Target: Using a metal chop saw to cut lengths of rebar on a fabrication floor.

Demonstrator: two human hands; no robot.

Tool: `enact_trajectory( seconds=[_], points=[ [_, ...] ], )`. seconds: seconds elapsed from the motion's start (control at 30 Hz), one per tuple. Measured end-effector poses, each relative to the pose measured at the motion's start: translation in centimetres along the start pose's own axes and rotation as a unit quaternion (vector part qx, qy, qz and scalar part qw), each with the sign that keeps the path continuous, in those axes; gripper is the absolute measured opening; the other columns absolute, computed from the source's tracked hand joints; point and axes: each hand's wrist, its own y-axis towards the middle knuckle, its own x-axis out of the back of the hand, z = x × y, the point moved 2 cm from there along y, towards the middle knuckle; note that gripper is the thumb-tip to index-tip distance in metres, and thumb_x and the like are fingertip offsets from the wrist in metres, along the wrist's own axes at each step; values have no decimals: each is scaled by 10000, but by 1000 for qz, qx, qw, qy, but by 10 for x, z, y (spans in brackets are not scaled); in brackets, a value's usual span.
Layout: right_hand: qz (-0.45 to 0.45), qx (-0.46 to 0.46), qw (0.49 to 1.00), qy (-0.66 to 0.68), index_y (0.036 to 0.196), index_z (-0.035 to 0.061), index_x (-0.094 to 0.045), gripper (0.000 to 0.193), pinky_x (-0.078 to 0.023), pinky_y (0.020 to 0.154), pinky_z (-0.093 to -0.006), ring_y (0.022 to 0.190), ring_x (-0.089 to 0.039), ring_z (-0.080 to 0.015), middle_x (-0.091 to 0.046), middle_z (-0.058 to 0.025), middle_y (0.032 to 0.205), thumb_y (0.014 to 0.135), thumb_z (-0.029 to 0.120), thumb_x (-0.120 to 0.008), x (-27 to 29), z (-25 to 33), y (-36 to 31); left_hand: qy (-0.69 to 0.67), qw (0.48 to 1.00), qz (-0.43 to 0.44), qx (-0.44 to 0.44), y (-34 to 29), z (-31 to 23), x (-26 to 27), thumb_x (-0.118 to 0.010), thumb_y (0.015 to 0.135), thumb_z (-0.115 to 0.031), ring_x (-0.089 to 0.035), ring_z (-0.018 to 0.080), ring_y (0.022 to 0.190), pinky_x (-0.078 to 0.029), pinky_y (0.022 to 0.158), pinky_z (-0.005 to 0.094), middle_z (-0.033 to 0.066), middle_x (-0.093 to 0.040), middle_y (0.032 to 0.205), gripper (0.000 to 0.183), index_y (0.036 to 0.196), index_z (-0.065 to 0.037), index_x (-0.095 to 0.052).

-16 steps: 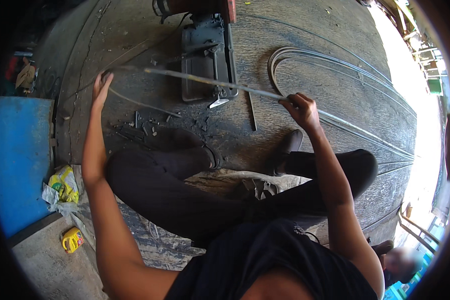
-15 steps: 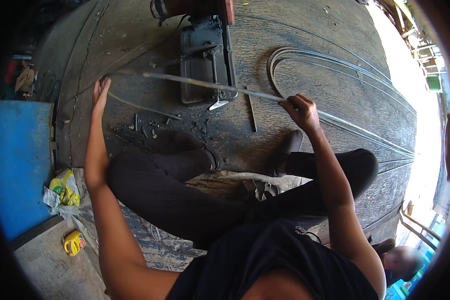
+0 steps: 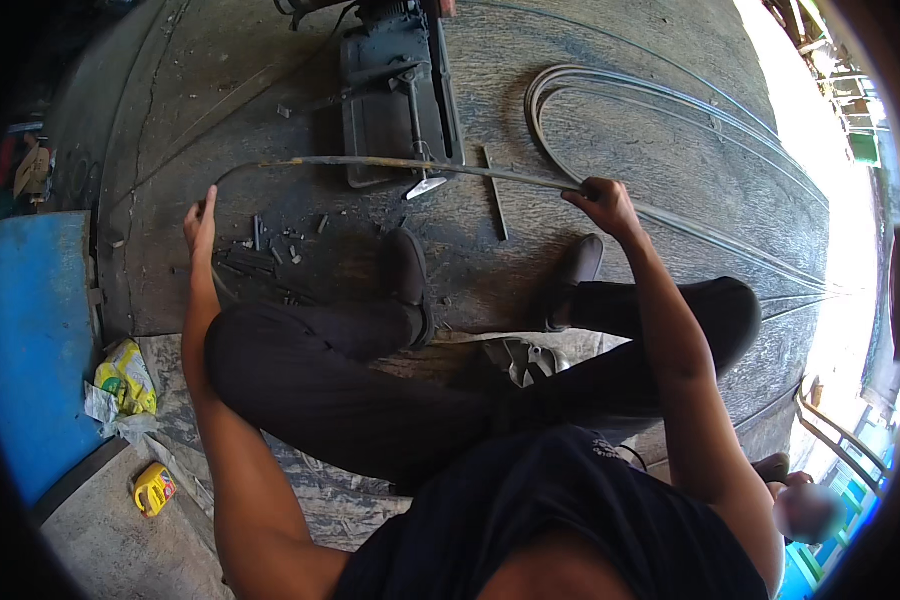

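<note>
Holding one thin metal rod (image 3: 390,163) level above the floor (image 3: 485,290) — left hand (image 3: 201,222) closed at its downward curve, right hand (image 3: 606,208) gripping the straight length. Likely light, springy; we judge wide-set grips best. Edges: machine base (image 3: 365,130) behind mid-rod, coiled rods (image 3: 532,105) rightward; floor extends between rod and our shoes (image 3: 403,265).

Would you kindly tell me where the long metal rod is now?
In the head view, the rod stretches across the upper part between the left hand and right hand, passing over the dark machine base.
</note>
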Motion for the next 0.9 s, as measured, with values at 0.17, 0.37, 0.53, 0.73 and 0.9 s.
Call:
enact_trajectory(
  seconds=[0.17, 0.37, 0.53, 0.73, 0.9],
  points=[
    [57, -49, 997, -17, 825, -34, -731, 476, -531, 689, -404, 719, -704, -331, -702, -192, 756, 811, 437, -801, -37, -16, -3, 19, 998, 25, 54, -20, 40, -15, -681, 825, -681, -607, 227, 871, -458, 846, 367, 113, -685, 896, 714, 929, 23, -732],
    [-6, -24, 1000, -5, 802, -24, -710, 450, -497, 645, -416, 646, -648, -341, -663, -195, 705, 827, 419, -788, -56, -36, 25, 110, 993, 48, 20, 7, 44, -31, -662, 831, -684, -661, 294, 905, -482, 838, 403, 182, -700, 926, 690, 933, -6, -738],
    [87, -136, 986, 30, 826, -25, -733, 482, -516, 690, -409, 682, -682, -285, -683, -166, 700, 880, 453, -716, -82, -73, 45, 165, 985, 51, -10, 12, 54, -40, -654, 861, -639, -673, 369, 885, -492, 823, 411, 211, -706, 896, 654, 926, 7, -729],
    [156, -209, 965, -8, 910, -7, -768, 402, -567, 765, -383, 729, -719, -230, -730, -148, 745, 849, 388, -726, -121, -113, 62, 96, 991, 70, -54, -14, 87, -40, -670, 887, -570, -670, 335, 821, -487, 792, 399, 241, -692, 861, 638, 938, 65, -701],
    [272, -226, 935, 30, 990, -6, -757, 451, -590, 794, -376, 808, -743, -261, -754, -143, 830, 784, 392, -798, -176, -78, 111, 142, 986, 80, -43, 2, 84, -44, -662, 894, -560, -662, 335, 793, -485, 783, 399, 236, -687, 853, 626, 924, 64, -699]
  ],
)
